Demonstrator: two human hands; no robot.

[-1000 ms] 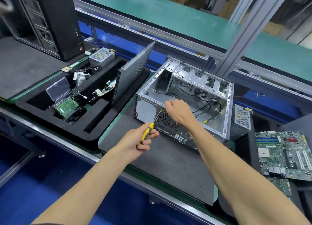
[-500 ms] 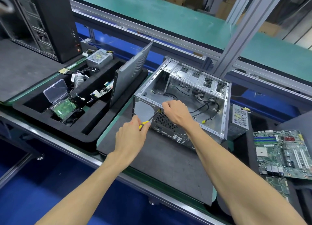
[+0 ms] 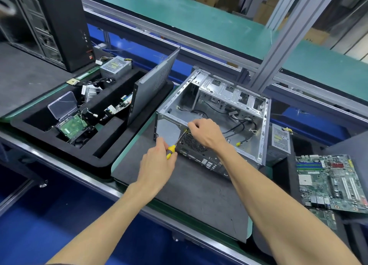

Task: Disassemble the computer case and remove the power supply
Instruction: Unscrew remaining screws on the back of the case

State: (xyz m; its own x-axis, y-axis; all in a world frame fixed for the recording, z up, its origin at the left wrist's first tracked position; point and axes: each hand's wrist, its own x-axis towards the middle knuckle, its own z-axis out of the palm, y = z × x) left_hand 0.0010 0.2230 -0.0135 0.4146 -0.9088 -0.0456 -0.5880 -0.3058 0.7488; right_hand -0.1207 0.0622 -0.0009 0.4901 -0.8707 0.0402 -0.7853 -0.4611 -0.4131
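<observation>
Opened computer case (image 3: 229, 109) lying on a dark mat on the counter (image 3: 191, 195), loose cables inside. Left hand (image 3: 157, 165) gripping a yellow-handled screwdriver (image 3: 175, 145), tip at the case's rear edge; right hand (image 3: 207, 132) pinching at that same spot, fingers curled. Power supply (image 3: 280, 139) set just right of the case. Black foam tray (image 3: 59, 137) at left holding a circuit board (image 3: 72, 126), a clear plastic box (image 3: 62, 105), a second power supply (image 3: 115, 66) and a leaning side panel (image 3: 153, 85). Motherboard (image 3: 330, 183) at far right.

The computer case (image 3: 215, 113) sits between the foam tray (image 3: 59, 145) (left) and motherboard (image 3: 330, 183) (right).
</observation>
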